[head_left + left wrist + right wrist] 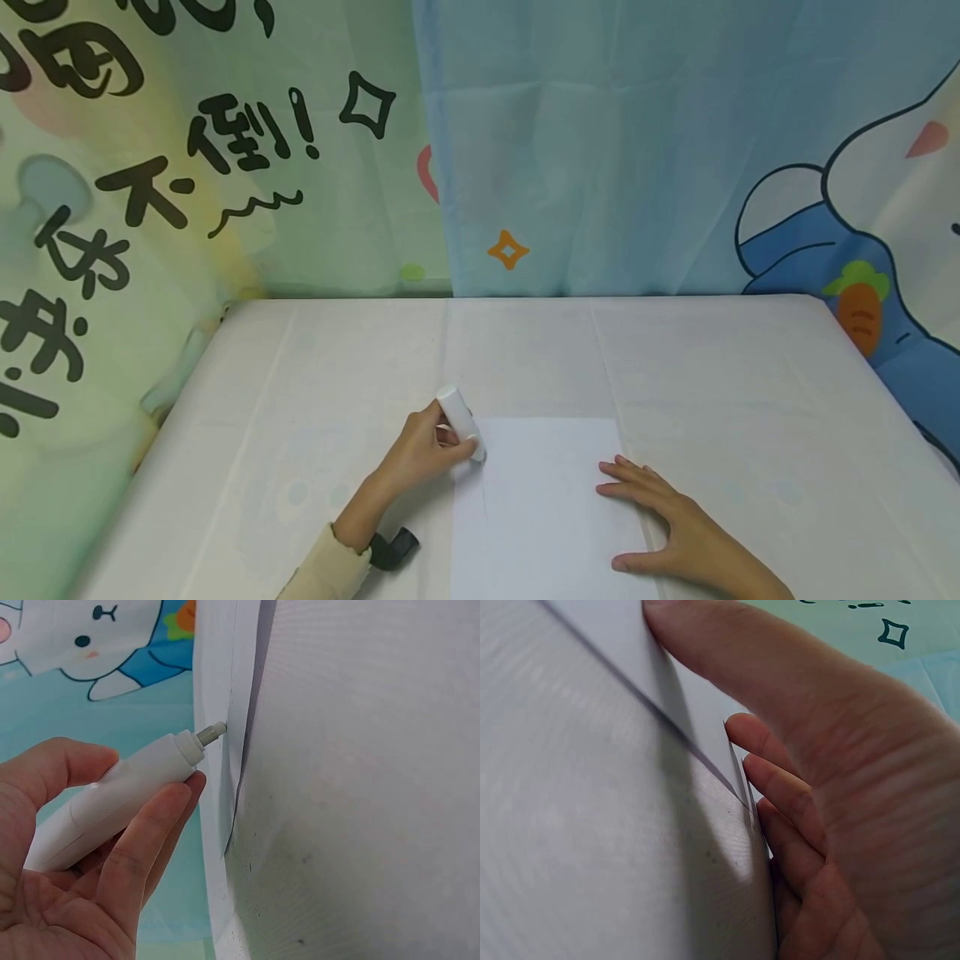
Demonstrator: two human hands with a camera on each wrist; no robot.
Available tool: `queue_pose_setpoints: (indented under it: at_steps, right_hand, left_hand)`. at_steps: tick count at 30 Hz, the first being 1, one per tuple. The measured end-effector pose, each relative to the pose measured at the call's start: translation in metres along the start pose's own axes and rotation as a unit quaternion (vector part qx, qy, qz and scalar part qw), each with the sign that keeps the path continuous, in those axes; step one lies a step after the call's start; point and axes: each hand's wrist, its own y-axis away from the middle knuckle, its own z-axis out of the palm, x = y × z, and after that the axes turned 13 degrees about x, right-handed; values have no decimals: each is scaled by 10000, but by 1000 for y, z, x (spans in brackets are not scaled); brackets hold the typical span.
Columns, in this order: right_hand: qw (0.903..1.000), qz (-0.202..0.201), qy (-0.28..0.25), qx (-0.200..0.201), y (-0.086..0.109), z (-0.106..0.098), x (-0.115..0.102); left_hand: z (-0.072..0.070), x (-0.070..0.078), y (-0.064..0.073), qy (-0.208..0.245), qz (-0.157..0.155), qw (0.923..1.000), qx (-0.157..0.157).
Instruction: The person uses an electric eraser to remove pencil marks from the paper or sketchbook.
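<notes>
In the head view, my left hand (pixel 426 447) grips a white electric eraser (pixel 459 417) over the upper left part of a white paper sheet (pixel 551 492). The left wrist view shows the thumb and fingers around the body of the electric eraser (pixel 124 791), its small white tip in a metal holder meeting the paper (pixel 238 697). My right hand (pixel 671 517) lies at the paper's right edge, fingers spread and holding nothing. Seen from the right wrist, the thumb (pixel 735 645) and fingertips rest on the sheet. A faint line runs down near the paper's left side.
The paper lies on a table covered with a creased white cloth (pixel 345 358). A black wrist device (pixel 395 550) sits at the left cuff. Printed curtains (pixel 600 150) hang behind the table and along its left side.
</notes>
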Motion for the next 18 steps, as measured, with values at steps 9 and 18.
queue_pose_setpoints:
  at_steps: [9, 18]
  right_hand:
    - [10000, 68, 51, 22, 0, 0, -1]
    - [10000, 50, 38, 16, 0, 0, -1]
  left_hand:
    - [0, -1, 0, 87, 15, 9999, 86]
    - [0, 0, 0, 285, 83, 9995, 126]
